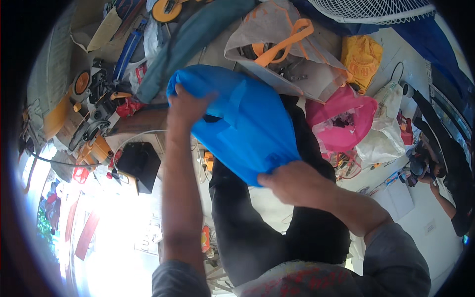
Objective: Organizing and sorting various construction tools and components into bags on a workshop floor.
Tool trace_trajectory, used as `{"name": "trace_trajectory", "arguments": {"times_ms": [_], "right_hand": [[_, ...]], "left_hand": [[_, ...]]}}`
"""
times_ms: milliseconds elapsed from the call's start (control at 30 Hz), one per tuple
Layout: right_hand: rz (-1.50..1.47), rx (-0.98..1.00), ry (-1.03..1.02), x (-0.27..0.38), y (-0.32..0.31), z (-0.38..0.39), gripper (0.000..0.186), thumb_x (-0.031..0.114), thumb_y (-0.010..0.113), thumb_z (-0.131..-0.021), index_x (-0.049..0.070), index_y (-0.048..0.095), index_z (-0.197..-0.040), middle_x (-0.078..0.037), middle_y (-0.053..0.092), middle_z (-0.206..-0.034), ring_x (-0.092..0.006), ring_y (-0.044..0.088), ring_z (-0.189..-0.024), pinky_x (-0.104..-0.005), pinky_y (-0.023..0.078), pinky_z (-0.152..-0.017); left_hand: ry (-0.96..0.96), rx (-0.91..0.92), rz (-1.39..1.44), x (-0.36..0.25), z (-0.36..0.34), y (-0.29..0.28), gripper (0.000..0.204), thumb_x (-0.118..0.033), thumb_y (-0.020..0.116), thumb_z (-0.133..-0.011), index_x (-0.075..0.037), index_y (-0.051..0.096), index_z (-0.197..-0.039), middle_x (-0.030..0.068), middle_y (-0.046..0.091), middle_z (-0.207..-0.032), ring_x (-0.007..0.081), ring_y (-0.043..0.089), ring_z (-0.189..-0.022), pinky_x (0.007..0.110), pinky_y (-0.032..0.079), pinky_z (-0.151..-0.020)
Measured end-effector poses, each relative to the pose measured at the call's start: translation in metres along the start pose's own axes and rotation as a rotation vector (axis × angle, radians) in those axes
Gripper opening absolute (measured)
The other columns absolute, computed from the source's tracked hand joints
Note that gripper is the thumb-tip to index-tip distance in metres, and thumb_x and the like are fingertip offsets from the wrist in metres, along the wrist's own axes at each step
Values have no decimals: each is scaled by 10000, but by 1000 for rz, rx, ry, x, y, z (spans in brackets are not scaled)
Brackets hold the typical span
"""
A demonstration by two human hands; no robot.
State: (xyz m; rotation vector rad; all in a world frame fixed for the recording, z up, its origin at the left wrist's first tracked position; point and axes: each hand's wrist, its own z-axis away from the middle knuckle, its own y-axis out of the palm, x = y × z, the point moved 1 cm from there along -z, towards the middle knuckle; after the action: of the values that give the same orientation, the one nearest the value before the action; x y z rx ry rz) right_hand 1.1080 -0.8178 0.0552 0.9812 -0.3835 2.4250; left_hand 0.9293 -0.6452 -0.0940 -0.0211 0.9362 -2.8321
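A bright blue fabric bag (257,116) spreads over my lap and knees. My left hand (190,106) grips its far left edge, near a dark opening in the cloth; its fingers are partly smeared by motion. At the near right corner my right hand (294,183) is closed on the bunched fabric. The bag is stretched between both hands, and what it contains, if anything, is hidden. Just beyond it stands a grey bag (267,27) with orange handles, holding metal parts. A pink plastic bag (363,111) with small dark items lies to the right.
Tools and machine parts (96,111) crowd the left side. A black box (138,166) stands near my left forearm. Further right are a yellow bag (361,57) and a white sack (388,119). A white fan guard (376,10) hangs at the top. Another person (452,168) is at the right edge.
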Motion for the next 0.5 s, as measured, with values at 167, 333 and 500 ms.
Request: {"name": "trace_trajectory", "arguments": {"times_ms": [167,333,500], "right_hand": [[63,-200,161,-35,1,26,127,111,507,-843,42,586,-915,-200,622,-700,-364,651,-680,-489,515,-618],[134,-222,171,-41,-1,34,177,196,550,-866,34,619,-884,-230,621,-822,-382,637,-730,-474,520,-684],[149,-519,232,-82,-2,2,328,305,560,-911,-1,626,-812,-230,616,-869,-394,623,-747,-458,505,-743]], "left_hand": [[-229,-295,96,14,74,52,1126,-458,810,-618,13,196,-1436,317,252,-1405,460,275,-1330,502,265,-1097],[-227,-837,102,41,94,79,854,-207,789,-693,-17,344,-1396,291,382,-1356,393,424,-1215,467,355,-978],[-48,-268,763,36,101,69,370,-118,670,-809,24,598,-1142,181,651,-985,255,617,-911,360,456,-797]]}}
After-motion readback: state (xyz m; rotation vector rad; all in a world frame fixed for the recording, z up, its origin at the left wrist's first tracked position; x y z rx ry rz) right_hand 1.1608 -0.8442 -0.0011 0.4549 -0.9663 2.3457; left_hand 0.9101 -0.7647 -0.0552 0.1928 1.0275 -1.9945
